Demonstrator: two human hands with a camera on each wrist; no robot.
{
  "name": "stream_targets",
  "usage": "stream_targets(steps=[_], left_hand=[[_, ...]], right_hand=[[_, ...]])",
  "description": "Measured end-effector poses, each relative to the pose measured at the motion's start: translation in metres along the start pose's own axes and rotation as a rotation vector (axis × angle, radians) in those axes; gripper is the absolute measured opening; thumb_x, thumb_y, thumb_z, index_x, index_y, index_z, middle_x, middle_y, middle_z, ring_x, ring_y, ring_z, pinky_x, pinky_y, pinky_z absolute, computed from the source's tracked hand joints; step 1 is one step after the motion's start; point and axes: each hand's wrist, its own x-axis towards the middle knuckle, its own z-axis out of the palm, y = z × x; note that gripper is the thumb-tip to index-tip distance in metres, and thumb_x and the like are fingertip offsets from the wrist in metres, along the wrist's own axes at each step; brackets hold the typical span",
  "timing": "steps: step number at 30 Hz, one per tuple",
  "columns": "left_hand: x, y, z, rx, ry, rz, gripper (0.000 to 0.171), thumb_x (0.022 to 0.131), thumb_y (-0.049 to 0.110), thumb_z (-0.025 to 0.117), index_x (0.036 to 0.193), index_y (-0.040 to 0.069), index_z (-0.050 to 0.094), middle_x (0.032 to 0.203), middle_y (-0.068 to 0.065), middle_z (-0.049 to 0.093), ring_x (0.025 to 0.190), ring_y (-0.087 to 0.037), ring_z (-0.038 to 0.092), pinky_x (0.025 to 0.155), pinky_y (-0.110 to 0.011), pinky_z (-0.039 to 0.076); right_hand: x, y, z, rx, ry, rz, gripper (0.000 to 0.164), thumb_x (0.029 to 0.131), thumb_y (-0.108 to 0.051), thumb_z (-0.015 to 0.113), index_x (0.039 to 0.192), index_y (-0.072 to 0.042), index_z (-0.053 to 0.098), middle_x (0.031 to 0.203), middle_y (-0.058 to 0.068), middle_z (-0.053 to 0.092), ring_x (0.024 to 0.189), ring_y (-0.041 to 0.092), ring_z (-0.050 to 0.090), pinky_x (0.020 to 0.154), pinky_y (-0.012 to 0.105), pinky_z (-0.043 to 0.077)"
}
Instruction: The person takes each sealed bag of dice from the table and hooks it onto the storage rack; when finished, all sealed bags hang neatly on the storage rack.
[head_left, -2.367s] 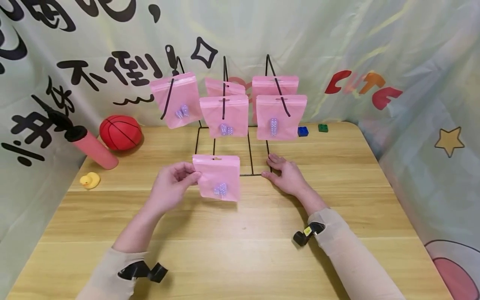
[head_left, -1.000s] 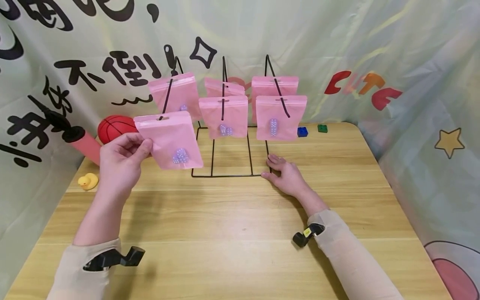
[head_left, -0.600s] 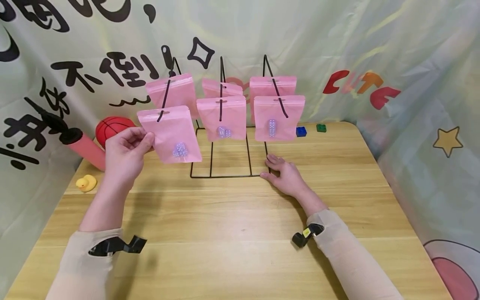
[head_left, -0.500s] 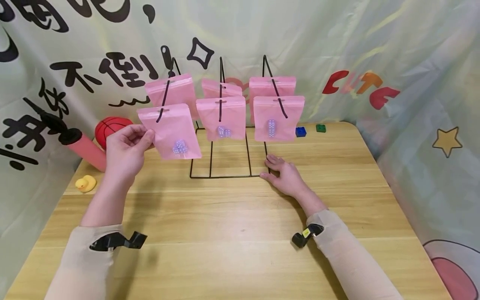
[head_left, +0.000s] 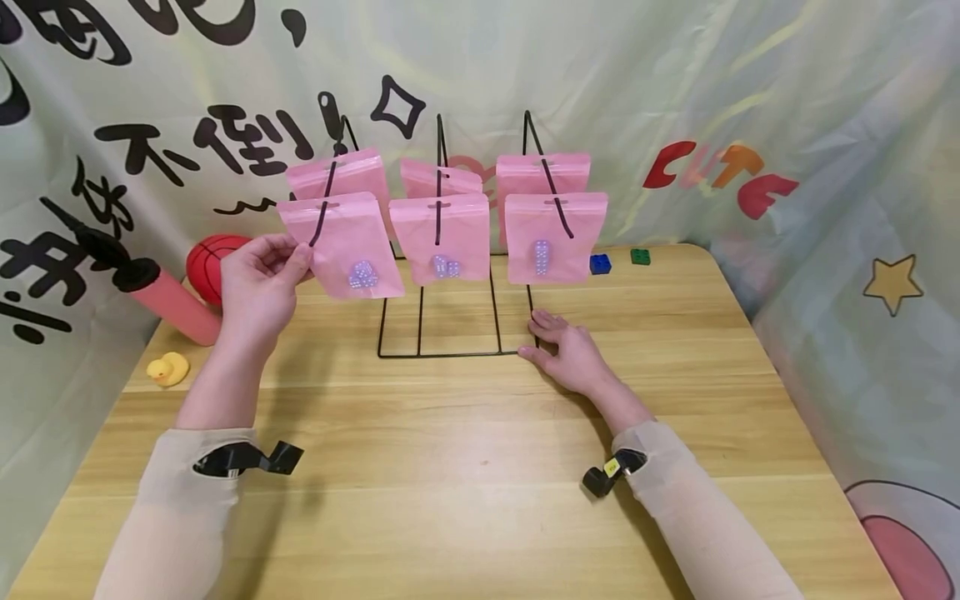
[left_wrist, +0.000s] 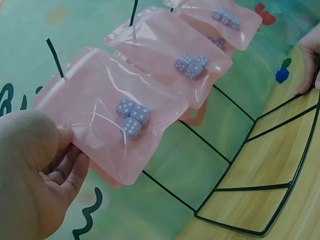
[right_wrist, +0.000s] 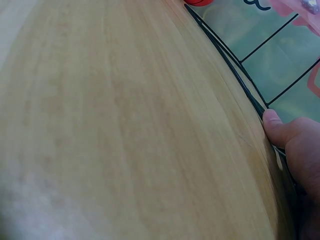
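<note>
In the head view my left hand (head_left: 262,279) pinches the left edge of a pink zip bag (head_left: 341,225) with purple dice in its lower part. The left black hook passes across the bag's top, its tip at the front; the left wrist view shows the hook end above the bag (left_wrist: 110,115). Another pink bag (head_left: 296,177) hangs behind it, partly covered. My right hand (head_left: 566,354) rests at the front right corner of the black wire rack (head_left: 450,356), thumb and fingers spread over the bars. The right wrist view shows the thumb (right_wrist: 280,131) against the rack's bar.
Front bags hang on the middle hook (head_left: 442,225) and right hook (head_left: 555,225), with others behind. At left are a red ball (head_left: 210,265), a pink pump (head_left: 176,307) and a yellow duck (head_left: 168,368). Blue (head_left: 600,264) and green (head_left: 640,256) toy bricks lie at back right.
My left hand has carried the bag from low in front of the rack up and left onto the hook's end, then farther back along it. The right hand has stayed on the rack.
</note>
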Motion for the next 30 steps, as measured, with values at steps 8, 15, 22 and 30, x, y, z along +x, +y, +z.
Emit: stream_targets(steps=[8, 15, 22, 30], left_hand=[[0.001, -0.002, -0.001, 0.031, 0.016, -0.006, 0.008, 0.097, 0.002, 0.076, 0.104, 0.000, 0.073, 0.092, -0.005, 0.070, 0.079, -0.014, 0.066, 0.078, -0.019, 0.061], [0.001, -0.001, -0.002, 0.075, 0.017, 0.002, 0.014, 0.097, 0.009, 0.078, 0.108, 0.002, 0.074, 0.097, -0.006, 0.072, 0.085, -0.016, 0.069, 0.082, -0.019, 0.061], [0.000, -0.003, -0.006, 0.052, 0.029, 0.015, 0.018, 0.095, 0.010, 0.081, 0.110, 0.001, 0.076, 0.097, -0.004, 0.074, 0.086, -0.015, 0.070, 0.081, -0.017, 0.060], [-0.005, -0.004, -0.013, 0.199, 0.021, 0.016, 0.029, 0.097, 0.014, 0.080, 0.123, 0.001, 0.075, 0.105, 0.002, 0.075, 0.096, -0.011, 0.070, 0.086, -0.015, 0.056]], right_hand=[[-0.002, 0.003, 0.001, 0.011, -0.010, 0.009, 0.061, 0.103, -0.034, 0.074, 0.148, 0.003, 0.056, 0.161, 0.016, 0.044, 0.152, 0.034, 0.037, 0.126, 0.055, 0.025], [0.000, 0.004, 0.001, 0.010, 0.009, -0.010, 0.061, 0.102, -0.034, 0.074, 0.147, 0.003, 0.057, 0.160, 0.017, 0.045, 0.151, 0.035, 0.039, 0.125, 0.055, 0.028], [0.002, 0.004, 0.001, 0.008, -0.004, -0.010, 0.061, 0.102, -0.035, 0.074, 0.148, 0.002, 0.057, 0.161, 0.016, 0.045, 0.151, 0.035, 0.039, 0.125, 0.056, 0.028], [0.002, 0.008, 0.001, 0.007, -0.010, -0.002, 0.062, 0.103, -0.036, 0.073, 0.148, 0.003, 0.056, 0.162, 0.017, 0.043, 0.152, 0.035, 0.038, 0.125, 0.055, 0.027]])
